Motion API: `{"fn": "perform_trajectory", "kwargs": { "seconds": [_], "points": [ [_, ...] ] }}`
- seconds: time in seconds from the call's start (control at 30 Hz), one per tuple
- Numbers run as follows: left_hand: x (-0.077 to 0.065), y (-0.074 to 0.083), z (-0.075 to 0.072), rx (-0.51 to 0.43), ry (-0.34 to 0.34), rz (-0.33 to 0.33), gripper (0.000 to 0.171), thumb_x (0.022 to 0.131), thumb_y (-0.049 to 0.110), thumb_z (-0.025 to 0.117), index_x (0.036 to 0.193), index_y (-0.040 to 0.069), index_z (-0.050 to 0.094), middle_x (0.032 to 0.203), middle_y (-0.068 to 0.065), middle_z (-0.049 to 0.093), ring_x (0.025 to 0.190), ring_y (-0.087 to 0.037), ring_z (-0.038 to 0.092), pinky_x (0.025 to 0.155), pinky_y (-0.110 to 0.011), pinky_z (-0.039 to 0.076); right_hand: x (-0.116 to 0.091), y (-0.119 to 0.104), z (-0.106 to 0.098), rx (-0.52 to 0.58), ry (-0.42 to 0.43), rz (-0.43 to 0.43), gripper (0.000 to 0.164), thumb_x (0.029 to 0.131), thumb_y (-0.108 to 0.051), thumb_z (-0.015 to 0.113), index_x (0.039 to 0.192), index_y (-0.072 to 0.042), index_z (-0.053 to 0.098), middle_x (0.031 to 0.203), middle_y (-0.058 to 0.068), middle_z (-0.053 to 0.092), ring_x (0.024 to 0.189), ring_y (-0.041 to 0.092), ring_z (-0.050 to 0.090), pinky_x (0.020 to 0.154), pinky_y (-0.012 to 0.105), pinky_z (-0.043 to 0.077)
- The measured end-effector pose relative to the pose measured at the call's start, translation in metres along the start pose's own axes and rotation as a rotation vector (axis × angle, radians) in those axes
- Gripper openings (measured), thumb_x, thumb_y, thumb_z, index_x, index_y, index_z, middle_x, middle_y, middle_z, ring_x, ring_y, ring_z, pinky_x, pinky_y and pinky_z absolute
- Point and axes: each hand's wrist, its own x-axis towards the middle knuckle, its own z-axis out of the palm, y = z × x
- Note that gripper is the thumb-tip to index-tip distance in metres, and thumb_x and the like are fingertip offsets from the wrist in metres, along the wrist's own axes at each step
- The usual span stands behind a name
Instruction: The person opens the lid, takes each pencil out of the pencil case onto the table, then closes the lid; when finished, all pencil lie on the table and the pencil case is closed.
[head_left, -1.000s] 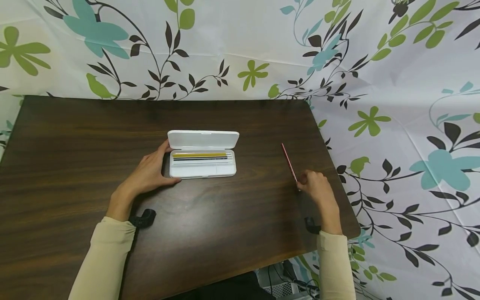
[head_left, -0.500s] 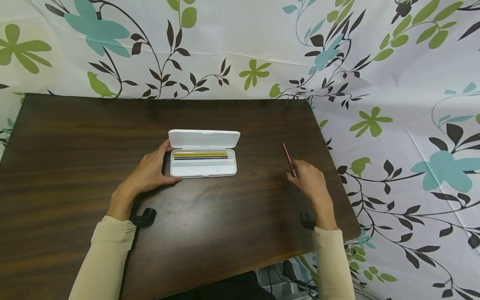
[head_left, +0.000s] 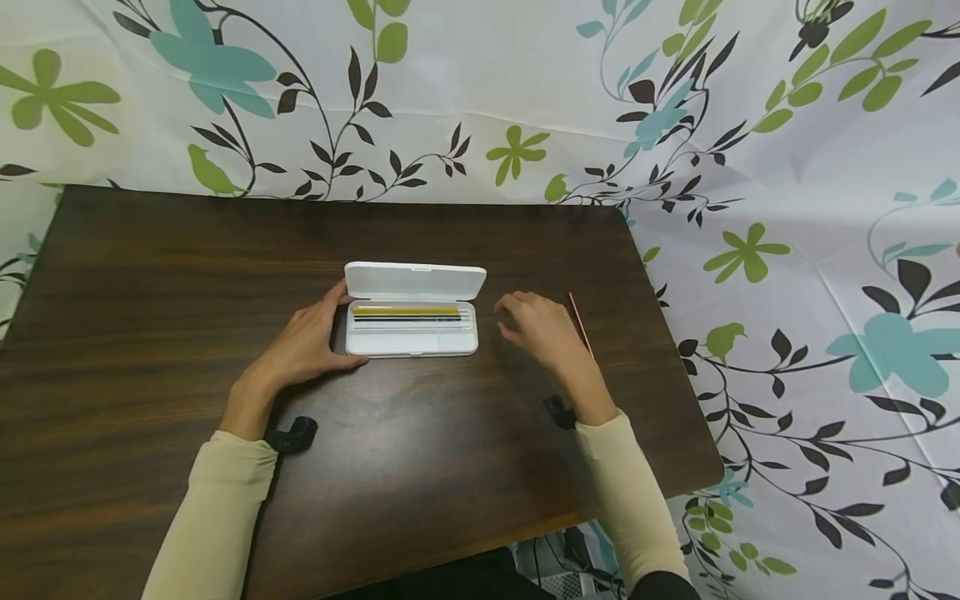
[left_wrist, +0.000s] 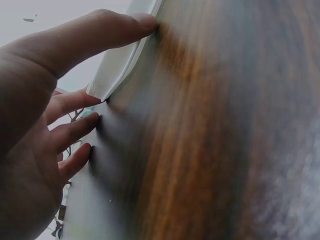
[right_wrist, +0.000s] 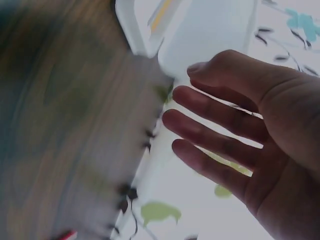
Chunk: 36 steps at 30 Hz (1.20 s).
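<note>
An opened white pencil case lies in the middle of the table, its lid tilted up at the back. Inside it are a yellow pencil and a thin dark one. My left hand grips the case's left end, thumb at the front edge and fingers at the back corner. To the right of the case my right hand holds nothing; its fingers are loosely bent in the right wrist view. Beyond that hand a red pencil lies on the table, its near end beside the wrist.
The dark wood table ends at a right edge not far past the red pencil. A leaf-patterned curtain hangs behind and to the right. Cables show below the front edge.
My right hand has left the red pencil and moved left toward the pencil case. The red pencil stays on the table. My left hand keeps its place on the case.
</note>
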Motion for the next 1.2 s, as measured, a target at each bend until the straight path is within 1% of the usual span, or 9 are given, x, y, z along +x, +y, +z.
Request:
{"fn": "perform_trajectory", "kwargs": {
  "seconds": [0.13, 0.27, 0.47, 0.67, 0.83, 1.0, 1.2],
  "points": [
    [-0.001, 0.0, 0.003, -0.002, -0.009, -0.004, 0.127, 0.067, 0.03, 0.092, 0.158, 0.012, 0.005, 0.142, -0.019, 0.046, 0.132, -0.042, 0.038, 0.101, -0.061, 0.024, 0.017, -0.013, 0.011, -0.005, -0.013, -0.063, 0.015, 0.085, -0.011, 0.074, 0.1, -0.011, 0.071, 0.094, 0.0, 0.068, 0.081, 0.019, 0.064, 0.065, 0.038, 0.051],
    [-0.001, 0.0, 0.005, 0.001, -0.012, -0.012, 0.126, 0.067, 0.031, 0.091, 0.158, 0.011, 0.005, 0.143, -0.019, 0.046, 0.133, -0.041, 0.038, 0.101, -0.06, 0.024, 0.03, -0.021, 0.026, -0.025, -0.022, -0.111, 0.012, 0.085, -0.007, 0.074, 0.096, -0.011, 0.072, 0.092, 0.0, 0.069, 0.081, 0.019, 0.064, 0.065, 0.038, 0.052],
    [-0.001, 0.0, 0.008, -0.007, -0.011, -0.015, 0.126, 0.067, 0.03, 0.092, 0.157, 0.011, 0.007, 0.143, -0.019, 0.046, 0.132, -0.04, 0.038, 0.101, -0.06, 0.024, 0.041, -0.027, 0.042, -0.073, -0.054, -0.142, 0.008, 0.086, -0.004, 0.071, 0.091, -0.011, 0.071, 0.088, 0.001, 0.067, 0.08, 0.019, 0.063, 0.065, 0.036, 0.052],
    [0.0, 0.0, 0.007, -0.002, -0.009, -0.011, 0.125, 0.067, 0.031, 0.092, 0.157, 0.011, 0.007, 0.143, -0.018, 0.046, 0.132, -0.041, 0.038, 0.101, -0.06, 0.024, 0.046, -0.03, 0.046, -0.096, -0.061, -0.155, 0.006, 0.086, -0.004, 0.072, 0.087, -0.01, 0.07, 0.086, 0.005, 0.066, 0.082, 0.024, 0.063, 0.069, 0.038, 0.051],
    [0.0, 0.001, 0.004, -0.006, -0.002, -0.018, 0.125, 0.067, 0.03, 0.092, 0.157, 0.011, 0.007, 0.143, -0.018, 0.045, 0.133, -0.041, 0.037, 0.101, -0.06, 0.024, 0.052, -0.033, 0.047, -0.062, -0.078, -0.181, 0.005, 0.087, -0.005, 0.071, 0.085, -0.007, 0.068, 0.085, 0.007, 0.064, 0.08, 0.026, 0.062, 0.069, 0.04, 0.051],
    [0.0, 0.001, 0.003, -0.005, -0.005, -0.024, 0.126, 0.067, 0.03, 0.092, 0.157, 0.011, 0.007, 0.143, -0.018, 0.045, 0.134, -0.041, 0.036, 0.102, -0.06, 0.023, 0.056, -0.036, 0.048, -0.029, -0.092, -0.195, 0.006, 0.087, -0.003, 0.071, 0.084, -0.006, 0.067, 0.085, 0.007, 0.064, 0.078, 0.025, 0.062, 0.066, 0.039, 0.051],
    [0.0, -0.001, 0.002, -0.005, 0.002, -0.024, 0.126, 0.067, 0.03, 0.092, 0.157, 0.011, 0.007, 0.143, -0.018, 0.045, 0.133, -0.041, 0.037, 0.102, -0.06, 0.023, 0.061, -0.038, 0.05, -0.075, -0.101, -0.205, 0.003, 0.087, -0.005, 0.071, 0.088, -0.005, 0.068, 0.088, 0.008, 0.065, 0.082, 0.026, 0.063, 0.069, 0.038, 0.051]
  ]
}}
